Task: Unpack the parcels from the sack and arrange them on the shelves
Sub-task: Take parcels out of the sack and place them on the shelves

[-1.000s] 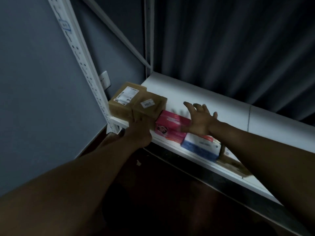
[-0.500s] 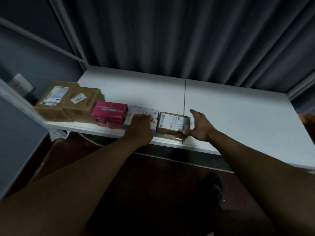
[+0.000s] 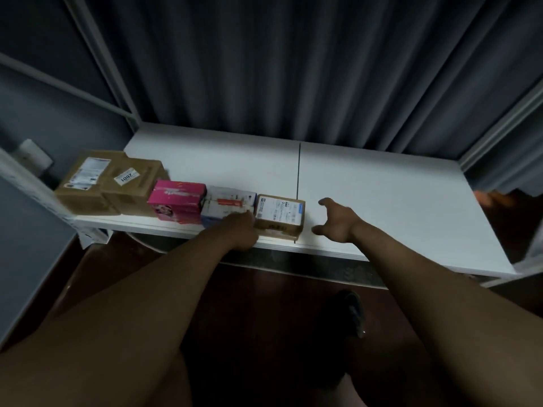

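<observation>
Cardboard parcel (image 3: 279,214) ends the row, frame centre, on white shelf (image 3: 396,201) | left hand (image 3: 239,232) at its front-left corner, grip unclear | right hand (image 3: 335,224) spread beside it | step: aligning | next: fetch another parcel

The shelf (image 3: 382,195) is plain white. Two large boxes (image 3: 111,186) are brown cardboard with white labels; next comes a bright pink box (image 3: 176,201), a white box (image 3: 226,201) with red marking, and a small brown box (image 3: 279,215) with a white label. The curtain (image 3: 293,69) is dark grey.

We saw five parcels in a touching row at the white shelf's (image 3: 382,201) near-left edge: two brown cartons (image 3: 88,183) (image 3: 138,186), a pink box (image 3: 176,201), a white box (image 3: 226,204), a labelled brown box (image 3: 279,215).
</observation>
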